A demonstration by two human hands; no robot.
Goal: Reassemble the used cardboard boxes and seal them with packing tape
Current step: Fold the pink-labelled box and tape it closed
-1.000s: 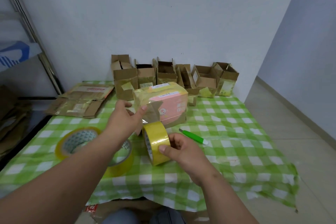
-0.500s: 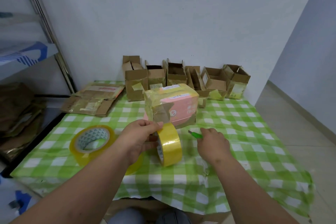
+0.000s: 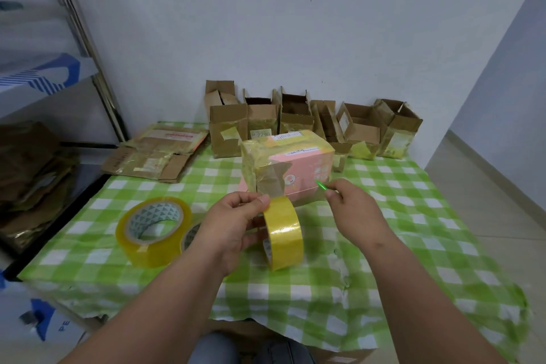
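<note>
Pinching the upright yellow tape roll at its top between thumb and fingers, the left hand is holding it just in front of the pink box, near the middle of the table. A clear strip of tape is running from the roll up onto the box's near face. The right hand is gripping a green cutter, its tip sticking out beside the box's lower right corner.

The pink box is sitting wrapped in yellowish tape, with a white label on its top whose print is too small to read. Behind it, along the far edge, a row of open cardboard boxes is standing against the wall; one is showing a label reading "2290". Flattened boxes are lying at the far left corner, one bearing a red stripe of unreadable print. Toward the left edge, a large tape roll is lying with a triangle-patterned core, touching a second roll half hidden behind the left wrist.
</note>
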